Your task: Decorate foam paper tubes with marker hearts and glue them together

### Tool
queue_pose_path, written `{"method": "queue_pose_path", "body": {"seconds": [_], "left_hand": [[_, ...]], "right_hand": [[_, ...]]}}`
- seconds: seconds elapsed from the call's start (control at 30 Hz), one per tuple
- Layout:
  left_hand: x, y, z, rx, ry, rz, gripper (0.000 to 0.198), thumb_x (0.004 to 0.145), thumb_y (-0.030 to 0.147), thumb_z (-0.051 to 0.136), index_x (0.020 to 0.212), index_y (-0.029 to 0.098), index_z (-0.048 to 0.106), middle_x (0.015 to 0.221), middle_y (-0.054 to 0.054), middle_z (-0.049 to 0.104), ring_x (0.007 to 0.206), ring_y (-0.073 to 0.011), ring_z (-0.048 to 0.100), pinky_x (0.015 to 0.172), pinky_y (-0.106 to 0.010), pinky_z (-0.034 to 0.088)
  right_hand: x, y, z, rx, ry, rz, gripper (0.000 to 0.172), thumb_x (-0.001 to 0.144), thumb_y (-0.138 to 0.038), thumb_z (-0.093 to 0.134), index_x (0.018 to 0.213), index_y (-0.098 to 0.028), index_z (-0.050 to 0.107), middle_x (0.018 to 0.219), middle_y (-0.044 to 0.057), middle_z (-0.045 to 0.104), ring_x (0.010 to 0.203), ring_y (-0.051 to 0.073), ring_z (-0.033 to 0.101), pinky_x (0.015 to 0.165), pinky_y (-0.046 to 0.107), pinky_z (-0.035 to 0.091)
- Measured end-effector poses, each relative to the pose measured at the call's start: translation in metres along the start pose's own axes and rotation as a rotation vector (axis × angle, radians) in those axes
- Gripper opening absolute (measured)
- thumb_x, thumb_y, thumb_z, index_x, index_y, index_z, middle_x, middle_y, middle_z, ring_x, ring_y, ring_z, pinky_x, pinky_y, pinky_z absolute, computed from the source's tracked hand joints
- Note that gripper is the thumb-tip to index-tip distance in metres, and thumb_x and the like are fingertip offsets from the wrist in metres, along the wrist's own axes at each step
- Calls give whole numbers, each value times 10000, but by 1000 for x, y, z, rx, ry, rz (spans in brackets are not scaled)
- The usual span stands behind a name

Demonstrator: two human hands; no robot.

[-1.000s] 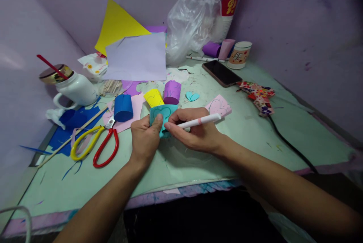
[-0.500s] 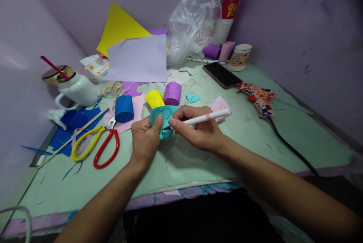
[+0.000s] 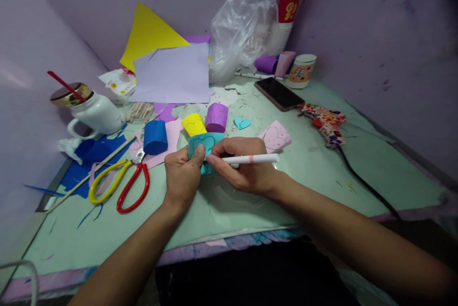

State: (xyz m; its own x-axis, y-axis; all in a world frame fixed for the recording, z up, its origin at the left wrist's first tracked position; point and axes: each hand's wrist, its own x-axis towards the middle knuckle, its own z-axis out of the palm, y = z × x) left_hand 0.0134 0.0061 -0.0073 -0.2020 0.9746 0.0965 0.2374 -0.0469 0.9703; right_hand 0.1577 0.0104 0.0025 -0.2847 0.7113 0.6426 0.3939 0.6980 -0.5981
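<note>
My left hand (image 3: 183, 177) is closed on a teal paper roll (image 3: 204, 143) with a heart outline drawn on it, thumb pressed on its front. My right hand (image 3: 246, 165) grips a white pen (image 3: 250, 158), its tip touching the teal roll beside my left thumb. Just behind stand a yellow roll (image 3: 193, 124), a purple roll (image 3: 216, 117) and a blue roll (image 3: 155, 137). A small teal paper heart (image 3: 242, 122) and a pink piece with a drawn heart (image 3: 275, 136) lie nearby on the green table (image 3: 322, 168).
Scissors with red and yellow handles (image 3: 119, 184) lie to the left. A white jar with a gold lid (image 3: 93, 108) stands far left. A phone (image 3: 279, 93), a floral glue gun (image 3: 327, 122) with a black cord, paper cups, a plastic bag (image 3: 243, 29) and paper sheets fill the back.
The pen has tipped lower, now lying nearly level, and its tip has shifted slightly left on the teal roll. My left hand holds the roll in the same place.
</note>
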Motion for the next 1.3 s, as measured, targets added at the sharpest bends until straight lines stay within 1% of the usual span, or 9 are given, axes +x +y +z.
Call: {"method": "queue_pose_path", "body": {"seconds": [0.33, 0.5, 0.73, 0.87, 0.93, 1.03, 1.2, 1.23, 1.3], "left_hand": [[-1, 1, 0, 15, 13, 22, 289, 722, 323, 614, 508, 177, 486, 509, 49, 377, 528, -100, 330, 490, -253, 291], [0, -2, 0, -32, -12, 13, 288, 729, 347, 611, 524, 177, 501, 525, 42, 412, 534, -105, 365, 501, -253, 331], [1, -5, 0, -41, -1, 11, 292, 721, 333, 622, 517, 181, 480, 531, 45, 402, 533, -100, 356, 483, -246, 314], [-1, -1, 0, -61, 5, -5, 301, 711, 315, 634, 501, 183, 463, 516, 54, 385, 515, -92, 346, 470, -236, 311], [-2, 2, 0, -61, 15, -6, 297, 713, 323, 632, 502, 181, 479, 510, 53, 400, 509, -90, 349, 456, -231, 307], [-3, 4, 1, -69, 35, -22, 280, 702, 337, 651, 514, 174, 523, 499, 51, 432, 487, -86, 359, 437, -223, 312], [-3, 6, 3, -151, 25, -61, 248, 684, 324, 666, 515, 164, 579, 493, 39, 507, 459, -85, 419, 442, -219, 372], [-3, 6, 3, -152, 24, -72, 250, 680, 320, 671, 508, 162, 581, 487, 39, 506, 453, -82, 417, 432, -215, 364], [-4, 5, 3, -169, 25, -104, 260, 671, 329, 685, 503, 160, 581, 479, 42, 499, 441, -78, 409, 417, -212, 352]], "right_hand": [[0, -2, -1, 50, -28, 25, 196, 826, -260, 582, 688, -144, 659, 582, -3, 629, 486, 68, 507, 488, 197, 368], [-1, -3, -1, 80, -66, 46, 184, 809, -247, 587, 670, -146, 654, 586, -2, 631, 503, 72, 520, 497, 195, 377], [-2, -4, 0, 117, -95, 53, 180, 796, -241, 609, 656, -137, 651, 576, -6, 622, 514, 67, 518, 509, 193, 375], [-2, -6, 1, 212, -155, 77, 188, 792, -239, 621, 634, -139, 638, 547, -19, 600, 498, 59, 503, 495, 186, 373], [0, -7, -1, 290, -153, 95, 181, 792, -224, 622, 632, -139, 629, 545, -24, 595, 489, 54, 501, 490, 181, 382], [4, -5, -7, 393, -44, 156, 179, 801, -224, 613, 640, -146, 610, 555, -29, 591, 495, 60, 515, 486, 184, 401], [10, 3, -13, 483, 297, 328, 207, 837, -327, 606, 691, -180, 607, 568, -42, 588, 524, 82, 560, 514, 212, 447], [11, 5, -12, 483, 324, 331, 203, 838, -346, 609, 717, -183, 618, 577, -39, 596, 534, 88, 569, 527, 220, 457], [11, 8, -11, 468, 313, 324, 206, 846, -376, 602, 784, -184, 642, 594, -29, 620, 559, 102, 588, 556, 238, 477]]}}
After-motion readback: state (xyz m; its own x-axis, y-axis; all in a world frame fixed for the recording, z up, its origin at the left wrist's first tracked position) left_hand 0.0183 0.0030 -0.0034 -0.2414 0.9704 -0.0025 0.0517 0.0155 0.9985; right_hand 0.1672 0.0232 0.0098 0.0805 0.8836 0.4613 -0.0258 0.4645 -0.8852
